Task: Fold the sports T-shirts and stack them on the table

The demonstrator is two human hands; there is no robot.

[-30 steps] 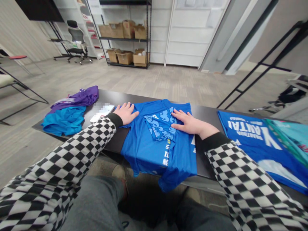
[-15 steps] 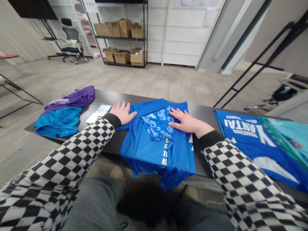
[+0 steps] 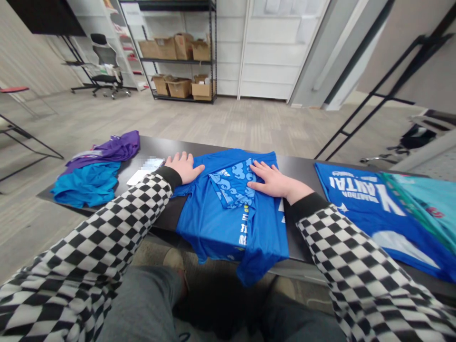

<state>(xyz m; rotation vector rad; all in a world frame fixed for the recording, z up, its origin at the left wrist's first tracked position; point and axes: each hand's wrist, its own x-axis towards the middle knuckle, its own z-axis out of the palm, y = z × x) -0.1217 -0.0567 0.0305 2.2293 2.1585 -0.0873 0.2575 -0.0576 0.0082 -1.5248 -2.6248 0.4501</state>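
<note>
On my table (image 3: 299, 164), a shirt (image 3: 221, 223) lies mid-table, hanging over the near edge; a paper (image 3: 144, 172) sits left of it, a shirt pile (image 3: 89, 183) at the left end, and another shirt pile (image 3: 384, 209) at the right end.

Even, bright, diffuse indoor light, with a faint sheen along the far edge of the black table (image 3: 299, 161), deep shadow below its near edge across the grey trousers (image 3: 142, 304), strong fisheye bending toward the frame edges, smeared softness on the checkered sleeve (image 3: 370, 280) at lower right, and a pixelated patch on the white card (image 3: 151, 164).

1 left hand (image 3: 184, 167), 1 right hand (image 3: 272, 180), 5 garments (image 3: 228, 223) (1 purple).
</note>
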